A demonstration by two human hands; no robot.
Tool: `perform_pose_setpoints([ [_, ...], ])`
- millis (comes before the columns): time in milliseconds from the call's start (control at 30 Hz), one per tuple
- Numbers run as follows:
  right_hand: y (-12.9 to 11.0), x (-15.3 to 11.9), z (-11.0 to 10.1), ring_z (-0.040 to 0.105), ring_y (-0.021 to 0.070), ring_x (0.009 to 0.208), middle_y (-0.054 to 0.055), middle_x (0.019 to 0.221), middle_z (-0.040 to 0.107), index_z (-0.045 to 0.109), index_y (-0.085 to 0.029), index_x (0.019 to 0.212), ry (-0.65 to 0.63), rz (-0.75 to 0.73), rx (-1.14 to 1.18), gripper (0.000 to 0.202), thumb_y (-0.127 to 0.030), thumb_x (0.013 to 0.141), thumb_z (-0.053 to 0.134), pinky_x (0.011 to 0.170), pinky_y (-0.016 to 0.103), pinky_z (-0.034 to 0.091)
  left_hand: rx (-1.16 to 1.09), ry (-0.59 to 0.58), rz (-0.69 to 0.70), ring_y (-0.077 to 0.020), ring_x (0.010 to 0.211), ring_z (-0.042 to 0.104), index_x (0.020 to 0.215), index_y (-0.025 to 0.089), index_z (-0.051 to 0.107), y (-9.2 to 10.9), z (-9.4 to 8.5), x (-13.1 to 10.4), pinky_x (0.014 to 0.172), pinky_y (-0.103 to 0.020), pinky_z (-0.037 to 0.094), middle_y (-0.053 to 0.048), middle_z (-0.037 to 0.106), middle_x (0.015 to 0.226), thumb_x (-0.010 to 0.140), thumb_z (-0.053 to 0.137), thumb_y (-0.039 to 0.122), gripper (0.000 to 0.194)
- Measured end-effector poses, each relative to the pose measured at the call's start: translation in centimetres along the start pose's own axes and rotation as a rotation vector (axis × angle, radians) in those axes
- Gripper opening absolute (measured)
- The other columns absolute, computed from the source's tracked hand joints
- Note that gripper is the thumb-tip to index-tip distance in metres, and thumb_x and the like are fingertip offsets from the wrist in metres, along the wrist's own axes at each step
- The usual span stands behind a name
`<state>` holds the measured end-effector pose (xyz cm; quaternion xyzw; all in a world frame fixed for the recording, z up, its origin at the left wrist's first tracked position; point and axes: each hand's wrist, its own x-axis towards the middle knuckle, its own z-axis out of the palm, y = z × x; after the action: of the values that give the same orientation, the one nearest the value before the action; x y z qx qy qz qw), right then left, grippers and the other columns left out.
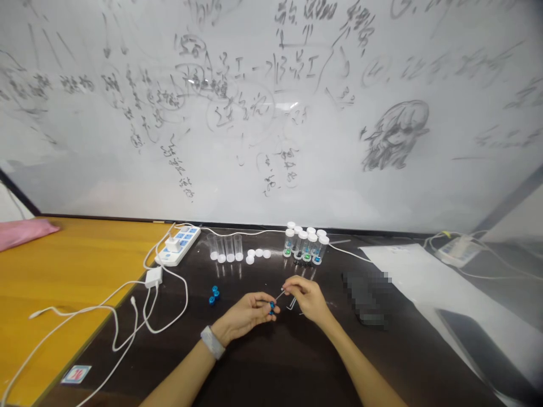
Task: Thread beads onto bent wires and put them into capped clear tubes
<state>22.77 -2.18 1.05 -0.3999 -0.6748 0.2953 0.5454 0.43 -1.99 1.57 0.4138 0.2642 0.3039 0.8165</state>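
Observation:
My left hand (250, 314), a pale band on its wrist, pinches a small shiny blue metal part (272, 305) between thumb and fingers. In my right hand (307, 295) is a thin hex key (280, 294), its far end meeting the blue part. Fingers hide some of both. On the dark table beneath my right hand lies a bent L-shaped key (292, 304). To the left of my left hand sits a cluster of similar blue metal parts (214, 294).
Transparent tubes (229, 247) stand behind loose white caps (258, 253). Capped tubes (303, 244) with small coloured parts stand further right. White cables (114, 316) run from a power strip (178, 246) at left. A phone (479, 350) and white paper (424, 282) lie right.

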Motion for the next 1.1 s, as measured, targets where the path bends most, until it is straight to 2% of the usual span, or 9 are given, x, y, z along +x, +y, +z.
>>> perform_pose_setpoints([
  [133, -0.5, 0.0, 0.0, 0.066, 0.0171, 0.068, 0.004, 0.080, 0.069, 0.071, -0.021, 0.082, -0.019, -0.031, -0.001, 0.022, -0.033, 0.095, 0.058, 0.063, 0.028, 0.054, 0.046, 0.014, 0.026, -0.0137, 0.074, 0.068, 0.096, 0.012, 0.075, 0.0, 0.2, 0.1, 0.079, -0.027, 0.050, -0.011, 0.074, 0.094, 0.071, 0.087, 0.031, 0.033],
  [300, -1.3, -0.1, 0.1, 0.067, 0.0171, 0.069, 0.004, 0.082, 0.070, 0.072, -0.022, 0.083, -0.004, -0.061, 0.039, 0.020, -0.031, 0.096, 0.059, 0.062, 0.028, 0.053, 0.254, 0.109, 0.222, -0.0159, 0.073, 0.065, 0.094, 0.013, 0.079, 0.0, 0.3, 0.4, 0.074, -0.026, 0.048, -0.009, 0.075, 0.083, 0.073, 0.086, 0.032, 0.030],
  [400, -1.6, -0.2, 0.3, 0.068, 0.0171, 0.067, 0.004, 0.081, 0.071, 0.073, -0.022, 0.085, 0.034, -0.086, 0.035, 0.019, -0.030, 0.096, 0.059, 0.062, 0.028, 0.053, 0.321, 0.130, 0.284, -0.0181, 0.077, 0.066, 0.095, 0.014, 0.080, 0.1, 0.3, 0.5, 0.076, -0.028, 0.048, -0.009, 0.075, 0.082, 0.075, 0.083, 0.032, 0.028],
  [567, -1.9, -0.5, 0.7, 0.067, 0.0183, 0.068, 0.004, 0.080, 0.071, 0.073, -0.023, 0.086, 0.124, -0.142, -0.034, 0.020, -0.030, 0.097, 0.057, 0.063, 0.031, 0.054, 0.289, 0.110, 0.284, -0.0185, 0.078, 0.067, 0.099, 0.015, 0.077, 0.2, 0.7, 0.3, 0.078, -0.029, 0.050, -0.010, 0.075, 0.091, 0.074, 0.084, 0.032, 0.032],
  [833, -2.3, -0.5, 0.8, 0.067, 0.0200, 0.076, 0.005, 0.083, 0.071, 0.072, -0.024, 0.085, 0.082, -0.207, -0.101, 0.024, -0.028, 0.099, 0.052, 0.068, 0.033, 0.054, 0.347, 0.092, 0.278, -0.0180, 0.077, 0.067, 0.096, 0.015, 0.078, 0.3, 0.8, 0.1, 0.076, -0.028, 0.050, -0.010, 0.076, 0.092, 0.078, 0.081, 0.032, 0.025],
  [1100, -1.9, -0.6, 0.8, 0.067, 0.0196, 0.079, 0.005, 0.086, 0.071, 0.070, -0.024, 0.088, 0.050, -0.236, -0.116, 0.022, -0.023, 0.100, 0.051, 0.070, 0.032, 0.053, 0.353, 0.091, 0.265, -0.0179, 0.076, 0.067, 0.096, 0.015, 0.079, 0.4, 1.0, 0.1, 0.075, -0.028, 0.049, -0.010, 0.076, 0.092, 0.077, 0.082, 0.034, 0.027],
])
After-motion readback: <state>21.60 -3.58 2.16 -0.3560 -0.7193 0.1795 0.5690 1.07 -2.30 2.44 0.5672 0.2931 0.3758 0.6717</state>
